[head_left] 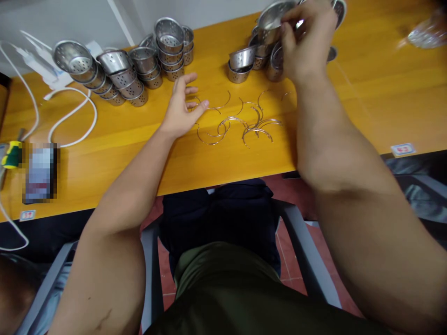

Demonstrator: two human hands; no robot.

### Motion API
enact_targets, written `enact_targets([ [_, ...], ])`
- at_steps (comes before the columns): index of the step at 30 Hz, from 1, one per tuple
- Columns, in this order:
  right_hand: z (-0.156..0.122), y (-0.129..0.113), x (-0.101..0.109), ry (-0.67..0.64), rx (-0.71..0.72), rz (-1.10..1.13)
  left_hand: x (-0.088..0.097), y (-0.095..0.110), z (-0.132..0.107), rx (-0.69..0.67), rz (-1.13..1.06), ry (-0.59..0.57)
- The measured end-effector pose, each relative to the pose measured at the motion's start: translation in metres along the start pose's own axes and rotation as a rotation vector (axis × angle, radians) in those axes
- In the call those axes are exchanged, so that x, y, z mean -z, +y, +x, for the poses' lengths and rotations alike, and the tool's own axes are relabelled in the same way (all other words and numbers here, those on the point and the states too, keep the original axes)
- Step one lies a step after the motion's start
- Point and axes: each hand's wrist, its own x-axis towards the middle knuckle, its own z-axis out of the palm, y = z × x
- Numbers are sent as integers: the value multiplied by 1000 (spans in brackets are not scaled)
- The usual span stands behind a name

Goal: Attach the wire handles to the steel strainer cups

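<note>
My right hand (310, 44) reaches to the back of the table, its thumb and fingers closed at the rim of a perforated metal cup (270, 32); part of the grip is hidden behind the hand. Around it stand more such cups, including a tilted one (242, 56) resting in another (239, 73). Over the table's middle, my left hand (183, 104) is open with fingers apart and holds nothing. Just right of it lie several thin curved metal wires (232, 120), loosely scattered and partly overlapping.
Stacks of perforated cups (127, 81) line the back left, some leaning. A white cable (96, 114), a phone-like blurred object (39, 174) and a yellow-green handled tool (13, 154) lie left. Clear plastic (428, 35) sits far right. Another person (16, 288) is at lower left.
</note>
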Motion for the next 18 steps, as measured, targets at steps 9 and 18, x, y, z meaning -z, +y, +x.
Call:
enact_targets([
  [9, -1, -7, -13, -90, -71, -120, 1, 14, -6, -9, 52, 1],
  [18, -1, -18, -11, -1, -11, -42, 0, 2, 0, 1, 14, 3],
])
